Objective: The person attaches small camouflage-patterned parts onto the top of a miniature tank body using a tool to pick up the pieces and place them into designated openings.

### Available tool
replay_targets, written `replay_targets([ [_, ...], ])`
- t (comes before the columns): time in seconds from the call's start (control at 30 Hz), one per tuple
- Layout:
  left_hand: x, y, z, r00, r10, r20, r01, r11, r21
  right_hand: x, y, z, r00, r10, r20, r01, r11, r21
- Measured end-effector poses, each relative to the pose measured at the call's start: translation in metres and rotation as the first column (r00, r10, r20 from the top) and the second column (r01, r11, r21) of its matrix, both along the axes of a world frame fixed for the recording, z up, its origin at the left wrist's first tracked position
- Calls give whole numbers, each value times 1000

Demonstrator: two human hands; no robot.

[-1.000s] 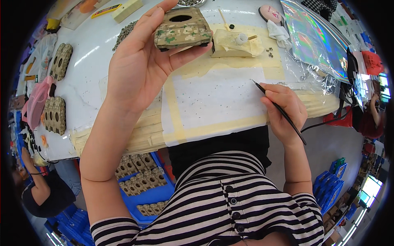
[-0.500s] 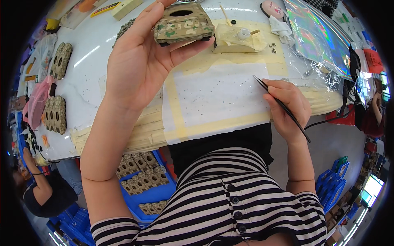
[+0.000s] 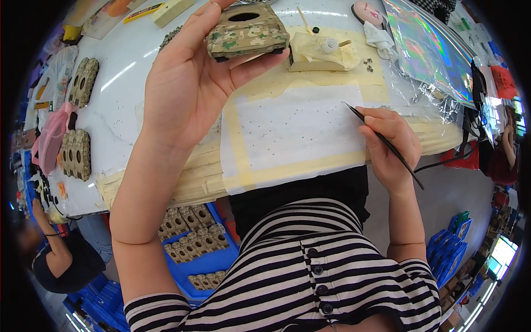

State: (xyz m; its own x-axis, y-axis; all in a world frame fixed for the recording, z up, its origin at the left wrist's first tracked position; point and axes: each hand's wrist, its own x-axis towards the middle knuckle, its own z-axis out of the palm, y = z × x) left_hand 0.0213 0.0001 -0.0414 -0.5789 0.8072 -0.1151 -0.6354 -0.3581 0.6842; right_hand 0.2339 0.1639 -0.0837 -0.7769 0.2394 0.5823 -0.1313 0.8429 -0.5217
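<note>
My left hand [image 3: 191, 83] is raised over the table and grips a camouflage model vehicle hull [image 3: 249, 40] by its sides. A round dark hole shows in the hull's top. My right hand [image 3: 391, 138] pinches black tweezers [image 3: 390, 146] like a pen, their thin tips pointing up and left over a white paper sheet [image 3: 293, 152]. Tiny dark and shiny specks are scattered across that sheet. Whether the tweezer tips hold a speck is too small to tell. Beyond the sheet, a small white pot [image 3: 330, 45] sits on a tape-covered block [image 3: 315, 61], with a little stick beside it.
More camouflage hulls [image 3: 76, 155] lie at the table's left beside a pink mesh object [image 3: 55, 135]. Below the table edge, a blue tray [image 3: 191, 268] holds rows of hulls. Iridescent plastic film [image 3: 426, 50] covers the right side. A person's arm [image 3: 55, 246] shows at far left.
The tweezers and my right hand have shifted very slightly to the right. My left hand keeps the hull in nearly the same place.
</note>
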Motion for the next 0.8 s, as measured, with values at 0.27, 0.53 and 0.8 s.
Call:
replay_targets([
  [0.27, 4, 0, 12, 1000, -4, -24, 3, 1000, -26, 3, -2, 4, 1000, 7, 11, 3, 713, -702],
  [0.53, -2, 0, 2, 989, 0, -149, -5, 1000, -31, 6, 5, -1, 998, 36, 53, -2, 844, -536],
  [0.8, 0, 1, 4, 991, 34, -127, -42, 997, -69, 3, 0, 2, 997, 2, 75, 16, 972, -236],
])
